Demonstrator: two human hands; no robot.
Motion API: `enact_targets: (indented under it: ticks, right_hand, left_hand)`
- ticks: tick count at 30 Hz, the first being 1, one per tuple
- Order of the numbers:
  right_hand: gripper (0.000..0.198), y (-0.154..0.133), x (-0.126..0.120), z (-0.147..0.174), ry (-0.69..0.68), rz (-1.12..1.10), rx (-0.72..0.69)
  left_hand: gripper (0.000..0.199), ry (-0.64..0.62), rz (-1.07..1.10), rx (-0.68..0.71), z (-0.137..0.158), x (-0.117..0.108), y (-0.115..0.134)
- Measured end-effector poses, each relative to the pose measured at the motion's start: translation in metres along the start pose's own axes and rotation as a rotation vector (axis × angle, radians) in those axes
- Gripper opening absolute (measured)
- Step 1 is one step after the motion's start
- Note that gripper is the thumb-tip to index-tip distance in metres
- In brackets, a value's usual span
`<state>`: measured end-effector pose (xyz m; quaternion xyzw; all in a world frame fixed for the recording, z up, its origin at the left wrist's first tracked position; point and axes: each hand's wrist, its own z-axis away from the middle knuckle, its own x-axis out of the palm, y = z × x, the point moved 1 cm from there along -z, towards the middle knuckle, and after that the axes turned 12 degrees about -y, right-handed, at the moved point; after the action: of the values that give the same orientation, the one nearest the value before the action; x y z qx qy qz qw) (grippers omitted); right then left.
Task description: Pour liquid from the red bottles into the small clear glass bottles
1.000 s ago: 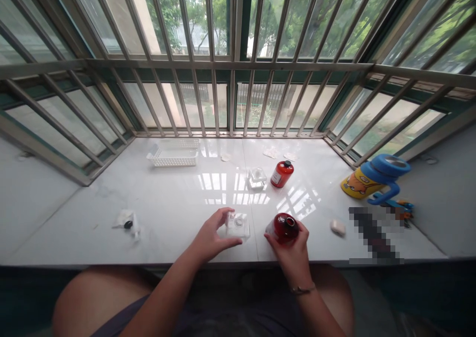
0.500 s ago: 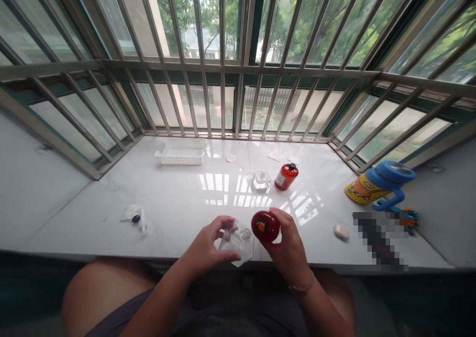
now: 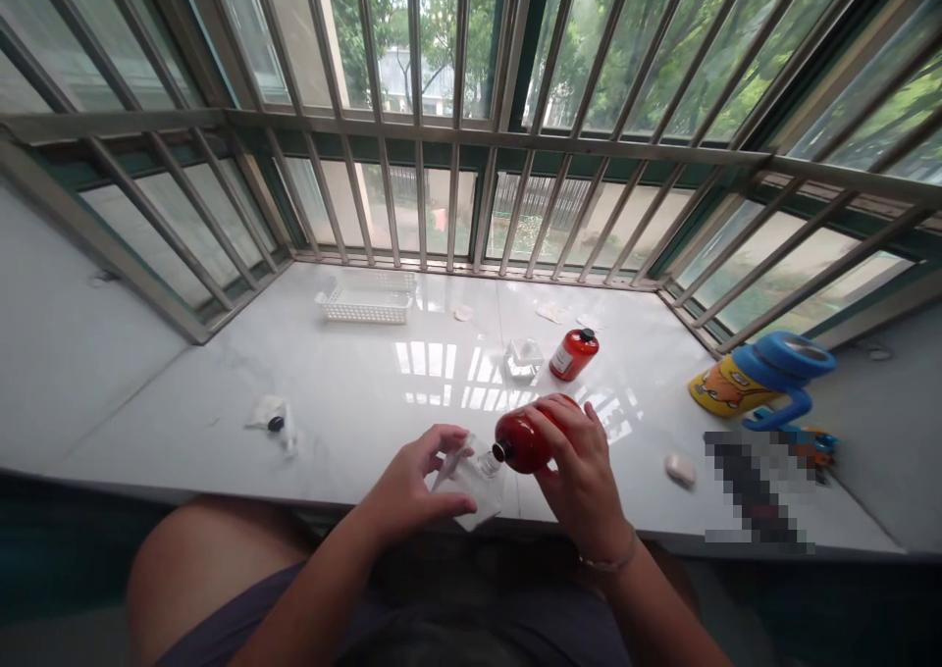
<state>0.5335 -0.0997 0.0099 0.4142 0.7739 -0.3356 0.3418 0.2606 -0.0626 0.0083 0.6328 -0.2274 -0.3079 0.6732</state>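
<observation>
Red bottle (image 3: 524, 443) is tipped almost onto its side near the front edge of the counter (image 3: 183, 432), with its uncapped mouth pointing left at the neck of a clear jar (image 3: 475, 490). Mouth and neck are very close; whether they touch, I cannot tell. The right hand (image 3: 585, 461) grasps the bottle, its fingers over the top of the body, and a bracelet (image 3: 610, 561) circles that wrist. The left hand (image 3: 412, 476) grips the jar from the left side between fingers and thumb; the jar leans, its neck toward the bottle.

Beyond the hands, a second jar (image 3: 523, 358) stands just left of a capped bottle (image 3: 574, 356), also red, with a pale label and a black cap. A white basket (image 3: 366, 306) sits farther back on the left, near the bars (image 3: 456, 137). Left of the hands, a small black cap (image 3: 276, 424) lies among pale scraps. Off to the right are a pale block (image 3: 681, 470), a blue and yellow flask (image 3: 725, 384) and a dark, pixelated object (image 3: 755, 490).
</observation>
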Motion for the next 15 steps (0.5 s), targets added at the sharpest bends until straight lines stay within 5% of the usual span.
enact_targets:
  ticks: [15]
  right_hand:
    - [0.067, 0.000, -0.006, -0.008, -0.020, 0.063, -0.065]
  left_hand:
    - [0.082, -0.057, 0.198, 0.044, -0.003, 0.000, -0.021]
